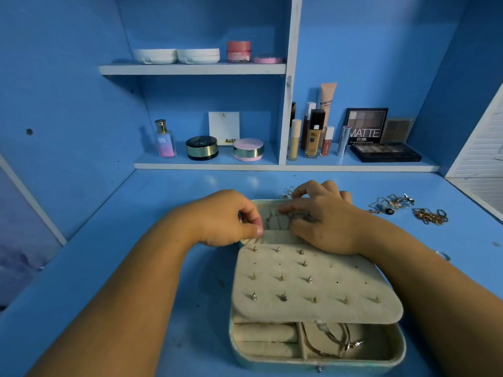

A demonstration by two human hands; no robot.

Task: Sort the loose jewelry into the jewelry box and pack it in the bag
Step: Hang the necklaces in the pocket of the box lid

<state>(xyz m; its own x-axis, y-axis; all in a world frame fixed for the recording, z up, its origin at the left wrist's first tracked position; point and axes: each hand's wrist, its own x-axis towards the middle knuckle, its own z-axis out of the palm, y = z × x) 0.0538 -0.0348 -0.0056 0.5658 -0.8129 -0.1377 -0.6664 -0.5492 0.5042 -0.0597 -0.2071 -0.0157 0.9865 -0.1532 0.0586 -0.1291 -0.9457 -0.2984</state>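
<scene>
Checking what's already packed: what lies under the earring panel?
Visible at the front: ring rolls left, silvery jewelry right. The earring panel hides everything farther back.

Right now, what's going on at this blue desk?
A person is filling an open jewelry box. The left hand pinches the edge of the lid pocket; the right hand rests on a chain in that pocket. Studs sit on the flap. More loose jewelry lies on the desk to the right.
</scene>
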